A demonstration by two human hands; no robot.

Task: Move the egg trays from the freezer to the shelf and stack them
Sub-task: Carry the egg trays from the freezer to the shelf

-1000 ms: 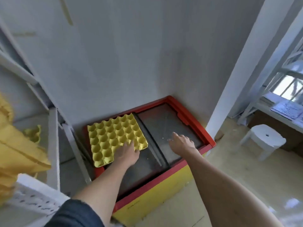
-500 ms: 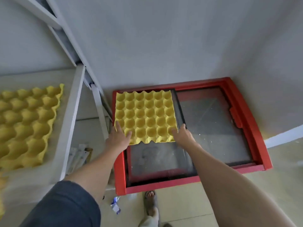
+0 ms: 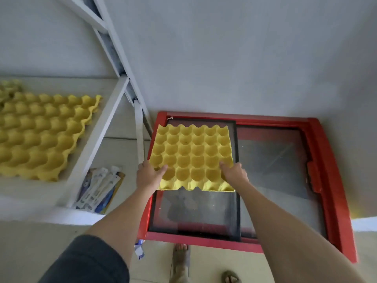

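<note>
both hands, left hand (image 3: 148,176) and right hand (image 3: 234,174), grasping only the near edge of the yellow egg tray (image 3: 191,156), so its flimsy far side could sag and slip

So the red-framed chest freezer with sliding glass lids (image 3: 271,166) sits against the wall, and the yellow moulded egg tray (image 3: 191,158) I've got hold of is over its left lid. To my left, the white metal shelf (image 3: 98,135) has a stack of the same yellow egg trays (image 3: 38,135) lying flat on it. On the lower shelf level there's a bunch of flat printed packets (image 3: 98,190). My sandalled feet are on the pale tiled floor (image 3: 155,268).
</note>
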